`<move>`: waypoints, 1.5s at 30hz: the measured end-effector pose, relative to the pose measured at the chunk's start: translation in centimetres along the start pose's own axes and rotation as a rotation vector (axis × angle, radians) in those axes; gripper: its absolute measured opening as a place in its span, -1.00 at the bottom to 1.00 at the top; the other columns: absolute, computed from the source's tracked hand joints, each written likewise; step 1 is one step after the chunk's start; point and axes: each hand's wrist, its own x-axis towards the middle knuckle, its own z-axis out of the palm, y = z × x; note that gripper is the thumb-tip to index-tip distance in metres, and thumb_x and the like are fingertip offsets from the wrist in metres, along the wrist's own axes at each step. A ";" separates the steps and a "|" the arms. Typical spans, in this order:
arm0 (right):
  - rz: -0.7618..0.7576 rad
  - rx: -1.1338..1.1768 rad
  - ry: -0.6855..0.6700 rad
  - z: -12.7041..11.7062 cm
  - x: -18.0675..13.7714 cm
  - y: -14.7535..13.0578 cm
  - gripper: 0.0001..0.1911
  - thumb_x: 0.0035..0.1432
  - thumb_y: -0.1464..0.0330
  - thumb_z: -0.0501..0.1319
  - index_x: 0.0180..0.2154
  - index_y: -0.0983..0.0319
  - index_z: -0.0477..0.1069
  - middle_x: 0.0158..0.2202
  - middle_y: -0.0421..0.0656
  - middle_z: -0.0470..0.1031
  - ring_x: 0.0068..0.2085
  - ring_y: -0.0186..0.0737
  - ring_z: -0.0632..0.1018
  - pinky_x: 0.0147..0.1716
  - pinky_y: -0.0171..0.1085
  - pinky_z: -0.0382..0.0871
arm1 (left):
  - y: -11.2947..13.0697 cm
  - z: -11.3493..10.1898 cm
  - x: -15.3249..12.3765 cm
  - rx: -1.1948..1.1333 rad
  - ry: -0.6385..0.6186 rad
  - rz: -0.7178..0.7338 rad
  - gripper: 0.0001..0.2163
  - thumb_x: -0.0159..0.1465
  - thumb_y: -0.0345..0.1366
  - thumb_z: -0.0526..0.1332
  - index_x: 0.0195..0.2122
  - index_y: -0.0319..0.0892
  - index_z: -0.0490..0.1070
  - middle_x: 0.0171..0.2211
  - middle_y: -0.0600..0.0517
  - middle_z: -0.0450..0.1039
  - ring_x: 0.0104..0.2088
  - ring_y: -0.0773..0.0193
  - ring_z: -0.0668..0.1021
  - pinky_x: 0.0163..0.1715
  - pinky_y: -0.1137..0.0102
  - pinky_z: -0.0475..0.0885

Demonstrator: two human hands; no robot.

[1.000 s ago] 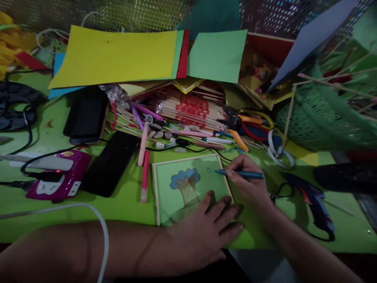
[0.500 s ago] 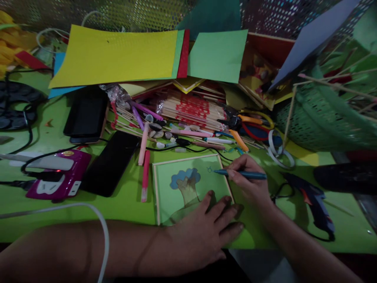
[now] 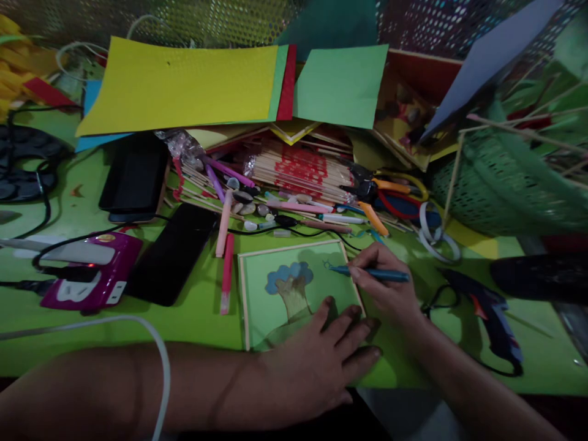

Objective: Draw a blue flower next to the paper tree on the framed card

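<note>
A green card (image 3: pixel 257 306) edged with thin wooden sticks lies on the green table. On it is a drawn tree (image 3: pixel 293 291) with a blue crown and brown trunk, plus a small outlined figure (image 3: pixel 327 264) at the upper right. My right hand (image 3: pixel 386 282) grips a blue felt-tip pen (image 3: pixel 388 275), its tip touching the card by that figure. My left hand (image 3: pixel 321 355) rests palm down, fingers spread, over the card's lower right part and hides that corner.
Pink markers (image 3: pixel 226 272) and a black phone (image 3: pixel 177 254) lie left of the card, beside a purple power strip (image 3: pixel 94 275). Behind are pebbles, bundled sticks (image 3: pixel 303 169), pliers (image 3: pixel 367 190) and paper sheets (image 3: pixel 184 82). A glue gun (image 3: pixel 493 318) and green basket (image 3: pixel 491 177) stand right.
My right hand and the pen have shifted slightly left, and the small outline has gained a few strokes. My left hand stays in place.
</note>
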 end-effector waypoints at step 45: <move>-0.033 -0.024 -0.032 0.1 0.0 0.1 -0.84 0.19 0.34 0.36 -0.38 0.16 0.40 -0.48 -0.27 0.39 -0.48 -0.31 0.37 -0.51 -0.33 0.28 | 0.1 0.1 -0.1 0.002 0.003 -0.004 -0.35 0.38 0.06 0.23 0.42 -0.10 0.22 0.48 -0.16 0.08 0.43 -0.12 0.18 0.31 -0.08 0.10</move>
